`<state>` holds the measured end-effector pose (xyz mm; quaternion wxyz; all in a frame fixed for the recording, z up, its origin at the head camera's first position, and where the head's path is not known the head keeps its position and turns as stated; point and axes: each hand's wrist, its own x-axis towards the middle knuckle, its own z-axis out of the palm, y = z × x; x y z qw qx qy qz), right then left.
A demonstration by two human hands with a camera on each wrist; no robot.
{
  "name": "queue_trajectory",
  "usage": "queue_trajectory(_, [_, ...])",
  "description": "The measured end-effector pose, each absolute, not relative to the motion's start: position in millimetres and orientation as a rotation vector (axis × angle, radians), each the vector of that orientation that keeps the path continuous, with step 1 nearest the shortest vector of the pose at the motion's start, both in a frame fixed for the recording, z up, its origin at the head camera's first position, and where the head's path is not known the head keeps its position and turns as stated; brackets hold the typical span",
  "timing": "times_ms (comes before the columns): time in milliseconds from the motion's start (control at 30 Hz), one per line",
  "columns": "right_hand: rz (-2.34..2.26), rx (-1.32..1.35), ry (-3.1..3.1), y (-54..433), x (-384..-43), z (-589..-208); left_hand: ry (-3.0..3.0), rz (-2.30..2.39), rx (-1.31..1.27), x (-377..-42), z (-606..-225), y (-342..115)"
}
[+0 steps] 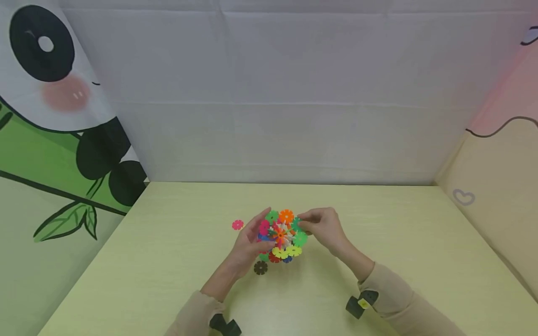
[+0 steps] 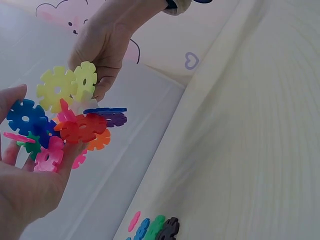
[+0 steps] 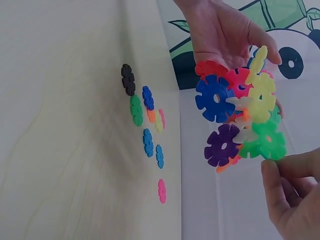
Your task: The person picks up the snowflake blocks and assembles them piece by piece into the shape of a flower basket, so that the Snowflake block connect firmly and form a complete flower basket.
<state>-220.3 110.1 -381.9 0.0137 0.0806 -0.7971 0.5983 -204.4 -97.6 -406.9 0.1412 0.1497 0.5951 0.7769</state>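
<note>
My left hand (image 1: 244, 249) holds a ball-like cluster of interlocked snowflake discs (image 1: 280, 236) above the table, with thumb and fingers spread around its left side. The discs are notched plastic rounds in orange, yellow, green, blue, red, pink, purple and white. On the cluster's right side, my right hand (image 1: 327, 228) pinches a green snowflake disc (image 3: 270, 140) by its edge between thumb and finger. That disc touches the cluster in the right wrist view; how far it is slotted in I cannot tell. A red disc (image 2: 84, 128) faces the left wrist camera.
Loose discs lie on the pale table (image 1: 168, 261) under and beside the cluster: a black one (image 1: 260, 268), a pink one (image 1: 237, 225), a green one (image 3: 136, 110) and several blue ones. A white back wall (image 1: 269, 93) and printed side panels surround the table.
</note>
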Motion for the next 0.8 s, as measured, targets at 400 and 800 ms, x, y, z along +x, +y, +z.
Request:
queue_trajectory(400, [1.869,0.256,-2.486,109.5,-221.6,-385.9,1.684,2.228,0.43,-207.1,-410.8,-98.4])
queue_trajectory(800, [1.911,0.183,-2.505,109.4,-223.6,-386.9,1.67,2.219,0.424,-207.3,-415.3,-97.3])
